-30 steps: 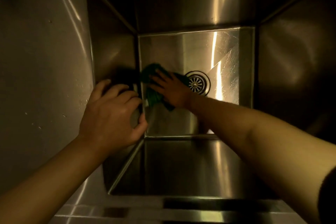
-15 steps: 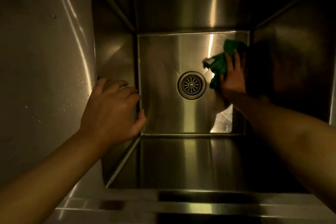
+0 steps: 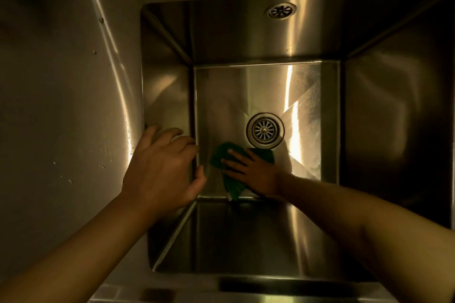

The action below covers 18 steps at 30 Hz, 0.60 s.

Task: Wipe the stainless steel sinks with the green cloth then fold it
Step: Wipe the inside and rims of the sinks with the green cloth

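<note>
A deep stainless steel sink (image 3: pixel 384 115) fills the view, seen from above. On its floor, just in front of the round drain (image 3: pixel 265 130), lies the crumpled green cloth (image 3: pixel 222 156). My right hand (image 3: pixel 254 173) presses flat on the cloth with straight, spread fingers, near the sink's front wall. Most of the cloth is hidden under that hand. My left hand (image 3: pixel 162 170) rests on the sink's left rim, fingers lying over the edge and holding nothing.
A steel counter (image 3: pixel 61 106) with small water drops lies left of the sink. An overflow grille (image 3: pixel 281 10) sits high on the back wall. The sink's front rim (image 3: pixel 270 285) is at the bottom of the view.
My right hand has swept the cloth from the floor's far right corner to the front, just below the drain. My left hand stays on the left rim.
</note>
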Tool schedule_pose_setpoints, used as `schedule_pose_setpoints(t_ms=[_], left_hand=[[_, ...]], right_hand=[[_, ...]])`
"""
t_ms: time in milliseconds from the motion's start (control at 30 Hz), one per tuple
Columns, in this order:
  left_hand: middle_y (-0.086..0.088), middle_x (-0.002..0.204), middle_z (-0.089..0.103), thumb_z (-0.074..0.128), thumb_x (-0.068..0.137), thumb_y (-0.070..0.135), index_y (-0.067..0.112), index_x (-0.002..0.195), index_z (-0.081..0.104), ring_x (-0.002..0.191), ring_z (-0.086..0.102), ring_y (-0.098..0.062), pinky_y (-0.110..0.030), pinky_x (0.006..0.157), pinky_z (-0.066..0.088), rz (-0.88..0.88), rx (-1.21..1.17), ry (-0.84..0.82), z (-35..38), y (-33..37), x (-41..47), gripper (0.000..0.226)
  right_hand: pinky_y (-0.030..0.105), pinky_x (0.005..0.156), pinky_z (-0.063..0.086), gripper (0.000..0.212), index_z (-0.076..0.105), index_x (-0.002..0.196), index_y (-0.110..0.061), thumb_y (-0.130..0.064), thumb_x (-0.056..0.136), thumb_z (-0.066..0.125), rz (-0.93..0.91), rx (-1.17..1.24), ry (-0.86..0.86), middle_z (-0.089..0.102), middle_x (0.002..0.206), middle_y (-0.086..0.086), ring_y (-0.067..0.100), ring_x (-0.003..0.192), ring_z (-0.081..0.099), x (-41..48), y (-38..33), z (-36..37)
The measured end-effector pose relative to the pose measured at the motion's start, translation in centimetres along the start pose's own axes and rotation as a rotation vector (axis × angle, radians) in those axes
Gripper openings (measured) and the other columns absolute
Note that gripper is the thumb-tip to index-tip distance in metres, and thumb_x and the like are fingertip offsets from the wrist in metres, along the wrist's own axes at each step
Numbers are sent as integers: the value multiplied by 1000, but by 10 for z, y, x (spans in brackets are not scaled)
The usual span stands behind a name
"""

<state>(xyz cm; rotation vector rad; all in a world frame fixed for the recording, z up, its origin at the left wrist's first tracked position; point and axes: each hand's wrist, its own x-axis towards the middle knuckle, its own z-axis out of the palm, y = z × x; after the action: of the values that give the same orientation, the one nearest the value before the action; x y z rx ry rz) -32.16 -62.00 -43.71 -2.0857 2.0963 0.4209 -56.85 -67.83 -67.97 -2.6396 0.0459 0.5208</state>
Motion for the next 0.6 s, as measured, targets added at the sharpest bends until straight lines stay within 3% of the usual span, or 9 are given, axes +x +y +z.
schedule_pose_setpoints(t_ms=[100,267,367,500,600], left_hand=[[-3,111,75,62,83,46,15,102,78,114,62,-26,-51,112,31,-2,5,-9,-1,0,0,40],[-3,112,76,59,85,48,15,106,77,117,63,-27,-48,114,28,-3,18,-32,-1,0,0,43],[-5,111,75,57,86,48,14,106,77,115,63,-27,-49,114,29,3,19,-20,0,-2,0,45],[-5,109,76,60,84,48,14,104,78,113,63,-27,-50,112,31,9,31,-8,3,-2,1,43],[-5,108,75,60,83,49,14,102,77,112,61,-27,-49,111,31,10,31,4,4,-3,1,43]], right_hand=[[64,122,7,76,11,164,-24,-28,98,50,-20,-17,5,-2,172,7,39,155,-11,52,11,-25],[60,123,10,77,17,163,-25,-27,96,53,188,55,132,7,171,8,40,156,-2,85,59,-69],[65,121,17,68,30,160,-25,-28,97,53,357,128,268,19,169,10,41,156,8,67,101,-84],[63,121,16,79,22,162,-26,-29,92,59,663,160,337,13,170,11,43,156,3,3,162,-78],[64,122,17,84,21,161,-26,-24,88,61,888,246,387,10,170,10,41,156,1,-53,166,-60]])
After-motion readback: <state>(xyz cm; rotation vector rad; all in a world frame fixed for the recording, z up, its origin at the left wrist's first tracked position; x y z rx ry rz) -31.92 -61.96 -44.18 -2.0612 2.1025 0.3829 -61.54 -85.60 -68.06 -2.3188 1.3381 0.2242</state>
